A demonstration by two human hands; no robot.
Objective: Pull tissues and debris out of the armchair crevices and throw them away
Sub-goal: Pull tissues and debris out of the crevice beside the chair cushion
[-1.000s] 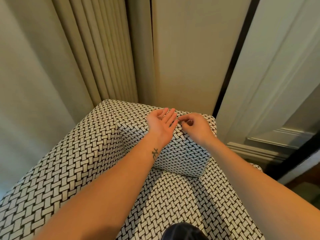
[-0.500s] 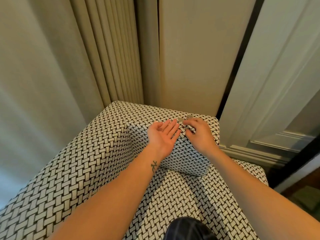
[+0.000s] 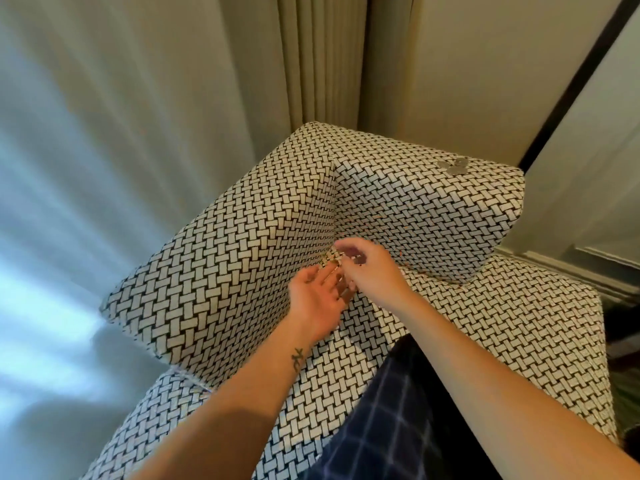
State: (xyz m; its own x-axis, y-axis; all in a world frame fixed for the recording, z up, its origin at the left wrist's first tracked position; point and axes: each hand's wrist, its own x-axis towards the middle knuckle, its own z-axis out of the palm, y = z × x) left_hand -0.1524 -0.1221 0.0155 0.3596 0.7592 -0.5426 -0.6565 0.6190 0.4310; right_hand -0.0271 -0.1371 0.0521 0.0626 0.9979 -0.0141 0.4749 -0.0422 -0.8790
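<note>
The armchair [image 3: 242, 244] is covered in a black-and-white woven pattern. Both hands meet at the inner corner where its back, right armrest and seat join. My left hand [image 3: 317, 301] lies palm up with relaxed fingers, its fingertips at the crevice [image 3: 334, 233]. My right hand [image 3: 369, 268] hovers just above it with curled fingers, and a small yellowish speck [image 3: 330, 263] shows by the fingertips. Motion blur hides whether the right hand holds anything. A few small grey round pieces [image 3: 453, 166] lie on top of the right armrest [image 3: 433, 202].
Beige curtains [image 3: 311, 64] hang behind the chair, with sheer fabric [image 3: 86, 168] to the left. A white panelled door [image 3: 588, 150] stands close on the right. My leg in dark checked cloth [image 3: 398, 410] rests on the seat cushion [image 3: 502, 323].
Both hands have come down from the top of the right armrest to the inner corner crevice. The small grey pieces stay on the armrest. The view has shifted left.
</note>
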